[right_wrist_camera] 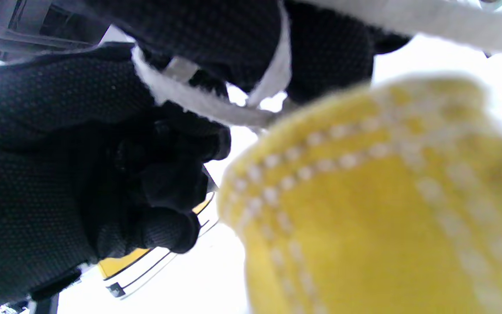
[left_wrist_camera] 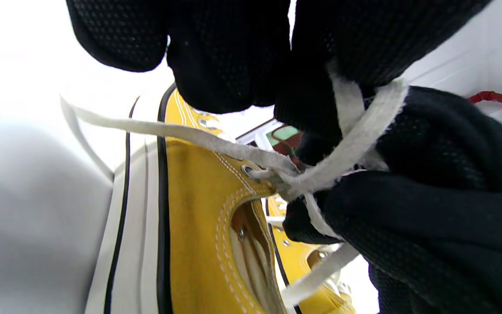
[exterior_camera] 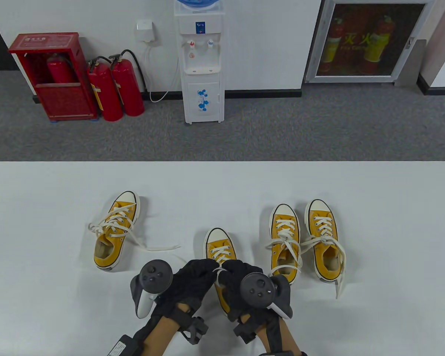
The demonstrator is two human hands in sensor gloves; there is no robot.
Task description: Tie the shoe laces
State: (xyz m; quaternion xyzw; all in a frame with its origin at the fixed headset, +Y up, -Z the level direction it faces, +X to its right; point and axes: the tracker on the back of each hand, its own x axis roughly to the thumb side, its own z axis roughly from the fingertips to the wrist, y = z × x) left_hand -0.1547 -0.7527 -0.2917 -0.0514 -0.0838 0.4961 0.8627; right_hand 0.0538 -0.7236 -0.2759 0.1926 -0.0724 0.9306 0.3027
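Both hands meet over the middle shoe (exterior_camera: 220, 247), near the surface's (exterior_camera: 393, 193) front edge. The left hand (exterior_camera: 193, 276) and the right hand (exterior_camera: 241, 278) each have fingers curled round the white lace (left_wrist_camera: 355, 144), which crosses between them just above the top eyelets. By the look of it the first crossing or a loop is being formed; the bow is not yet made. Next, one strand must pass under the other and both be drawn snug, without slipping from the gloves. The shoe's long axis runs front to back, its white toe pointing toward the far edge. Three more yellow shoes lie to either side, their laces loose.
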